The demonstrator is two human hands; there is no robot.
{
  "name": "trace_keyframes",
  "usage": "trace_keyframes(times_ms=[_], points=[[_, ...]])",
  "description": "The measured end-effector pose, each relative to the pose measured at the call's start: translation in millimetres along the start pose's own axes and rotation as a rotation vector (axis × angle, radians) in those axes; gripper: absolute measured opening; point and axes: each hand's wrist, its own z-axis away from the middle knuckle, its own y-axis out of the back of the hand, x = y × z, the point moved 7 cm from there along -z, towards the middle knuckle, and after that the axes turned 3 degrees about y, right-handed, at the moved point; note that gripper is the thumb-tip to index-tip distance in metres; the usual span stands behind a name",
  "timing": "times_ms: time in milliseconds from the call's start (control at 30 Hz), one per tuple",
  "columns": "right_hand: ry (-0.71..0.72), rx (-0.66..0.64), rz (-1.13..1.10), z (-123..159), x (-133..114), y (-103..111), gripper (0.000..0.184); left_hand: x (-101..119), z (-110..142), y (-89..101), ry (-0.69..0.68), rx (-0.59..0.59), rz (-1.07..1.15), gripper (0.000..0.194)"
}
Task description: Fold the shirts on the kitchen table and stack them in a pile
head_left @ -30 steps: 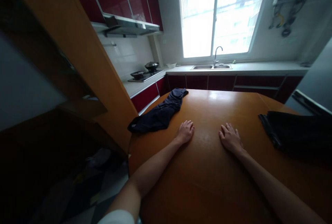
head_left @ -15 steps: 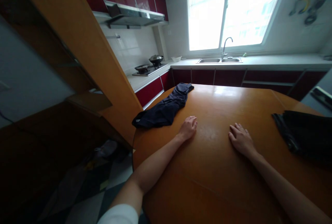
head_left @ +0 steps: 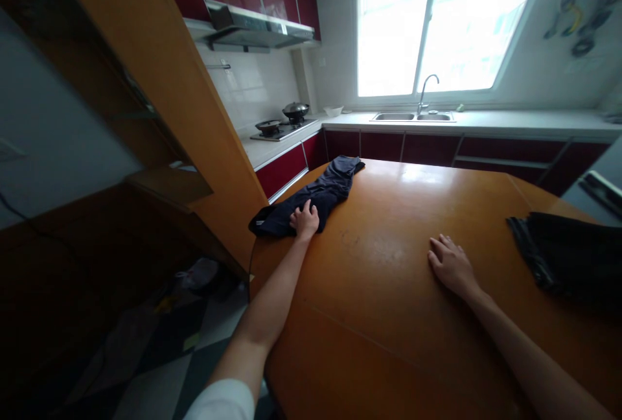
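Note:
A dark navy garment [head_left: 321,196] lies crumpled along the left edge of a round orange wooden table [head_left: 389,316]. My left hand [head_left: 305,219] rests on the near part of that garment, fingers curled into the cloth. Out on the bare tabletop to the right, my right hand [head_left: 449,264] lies flat with its fingers spread and holds nothing. A second dark folded garment [head_left: 568,255] sits at the table's right edge, apart from both hands.
A tall wooden cabinet side [head_left: 160,102] stands close to the table's left. Behind are red kitchen cabinets, a stove with pans [head_left: 282,127], a sink with a tap [head_left: 415,115] under a bright window. Clutter lies on the floor [head_left: 189,277] at the left.
My left hand has moved left off the bare tabletop onto the navy garment and curled its fingers on it. The right hand has stayed flat in place.

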Motion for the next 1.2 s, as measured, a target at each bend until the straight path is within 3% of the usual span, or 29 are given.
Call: trace_keyframes(times_ms=[133,267,333,467,567,700,833,1033,1200], points=[[-0.003,-0.008,0.005,-0.4,0.7,-1.7,0.05,2.8,0.6,-5.3,-0.018,-0.008,0.032,0.043],[-0.001,-0.004,0.001,-0.1,0.5,-1.3,0.05,16.1,3.3,-5.8,-0.165,-0.001,0.091,0.043],[0.004,-0.001,0.003,0.2,0.0,-0.5,0.05,28.5,8.1,-5.7,-0.3,0.001,0.145,0.045],[0.002,-0.011,0.004,0.4,-0.8,0.2,0.051,62.0,36.5,-8.0,-0.697,-0.058,0.32,0.049],[0.004,-0.013,0.006,0.2,-1.3,0.4,0.051,78.4,62.8,-18.0,-0.845,-0.176,0.349,0.051],[0.003,-0.017,0.003,-0.1,-0.5,-0.6,0.051,90.0,87.7,-30.3,-0.943,-0.302,0.334,0.048],[0.007,-0.025,0.001,-0.4,-0.2,-1.2,0.051,91.9,91.8,-32.8,-0.944,-0.366,0.35,0.045],[0.002,-0.026,0.011,-0.2,-2.1,0.6,0.049,100.7,102.1,-12.8,-0.949,-0.349,0.45,0.048],[0.005,-0.016,-0.008,0.7,-4.2,2.9,0.049,120.3,143.7,-4.2,-1.055,-0.436,0.484,0.049]])
